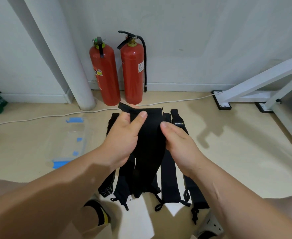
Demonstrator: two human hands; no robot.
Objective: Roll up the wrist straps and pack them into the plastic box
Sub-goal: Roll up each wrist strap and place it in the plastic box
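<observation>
I hold one black wrist strap (150, 145) up in front of me with both hands. Its long axis runs straight away from me, the far end pointing at the wall and the near end hanging down toward my legs. At the far end a corner folds over to the left.

My left hand (122, 135) grips the strap's far left part, thumb laid on top and fingers curled underneath. My right hand (179, 144) grips the right edge the same way, thumb tip pressed on the fabric and fingers hidden behind it. The strap lies between my two hands, touching both.

Under it, the other wrist straps (168, 178) lie flat on the floor (236, 152), side by side, all with their long axes running the same way, away from me.

The clear plastic box (69, 140) with blue clips sits on the floor to my left, near my left hand but apart from the straps.

Two red fire extinguishers (133, 71) stand against the wall beyond the straps, and a white cable (38, 117) runs across the floor in front of them.
</observation>
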